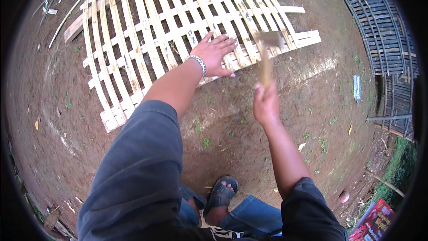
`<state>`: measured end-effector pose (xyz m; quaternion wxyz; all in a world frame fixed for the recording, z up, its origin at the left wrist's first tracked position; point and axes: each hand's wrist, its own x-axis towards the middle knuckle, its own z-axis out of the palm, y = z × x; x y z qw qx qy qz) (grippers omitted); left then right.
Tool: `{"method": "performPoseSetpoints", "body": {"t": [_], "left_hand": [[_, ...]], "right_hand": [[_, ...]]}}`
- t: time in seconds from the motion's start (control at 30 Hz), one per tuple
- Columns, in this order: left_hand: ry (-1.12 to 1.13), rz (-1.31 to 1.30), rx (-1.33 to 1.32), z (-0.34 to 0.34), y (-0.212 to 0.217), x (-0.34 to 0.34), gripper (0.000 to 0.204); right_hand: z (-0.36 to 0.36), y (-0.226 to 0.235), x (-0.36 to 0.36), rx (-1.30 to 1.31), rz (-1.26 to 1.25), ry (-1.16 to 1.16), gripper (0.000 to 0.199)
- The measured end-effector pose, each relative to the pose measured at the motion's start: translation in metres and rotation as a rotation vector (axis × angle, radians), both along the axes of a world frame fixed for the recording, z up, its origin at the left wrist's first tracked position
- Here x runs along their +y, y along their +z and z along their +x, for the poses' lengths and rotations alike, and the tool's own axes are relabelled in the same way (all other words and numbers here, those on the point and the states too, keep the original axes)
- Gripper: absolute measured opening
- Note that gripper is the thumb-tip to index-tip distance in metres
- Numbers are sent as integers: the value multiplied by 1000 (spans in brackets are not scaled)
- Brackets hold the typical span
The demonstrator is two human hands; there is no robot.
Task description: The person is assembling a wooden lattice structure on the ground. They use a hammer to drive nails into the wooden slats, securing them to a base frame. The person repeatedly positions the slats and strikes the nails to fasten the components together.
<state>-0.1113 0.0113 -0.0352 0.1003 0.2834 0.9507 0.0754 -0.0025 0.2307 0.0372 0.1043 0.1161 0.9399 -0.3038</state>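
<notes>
A pale wooden lattice panel (166, 29) of long slats laid over crosswise strips lies on the ground before me. My left hand (214, 55) rests flat on its near edge, fingers spread, with a woven bracelet at the wrist. In my right hand (266, 105) is a hammer (266, 64), gripped by its wooden handle. The hammer's head, blurred by motion, shows over the panel's near right part; whether it touches the wood I cannot tell. Any nails are too small to make out.
Bare brown soil (232, 120) surrounds the panel. A thick beam (75, 29) shows under its far left side. Dark bamboo racks (379, 22) stand at the right. A silvery strip (357, 88) lies near them, and a red printed sheet (376, 221) at the lower right. My sandalled foot (220, 196) is below.
</notes>
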Motion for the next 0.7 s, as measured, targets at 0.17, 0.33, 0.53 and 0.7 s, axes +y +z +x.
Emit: {"method": "performPoseSetpoints", "body": {"t": [0.17, 0.33, 0.53, 0.7], "left_hand": [[13, -19, -1, 2, -1, -4, 108], [15, 23, 3, 5, -10, -1, 108], [18, 14, -4, 6, -7, -2, 107], [16, 1, -6, 5, -5, 0, 108]], "right_hand": [[-7, 15, 7, -106, 33, 129, 35], [-4, 20, -8, -275, 87, -56, 37], [-4, 27, 24, -179, 62, 39, 36], [4, 28, 25, 440, -678, -125, 27]]}}
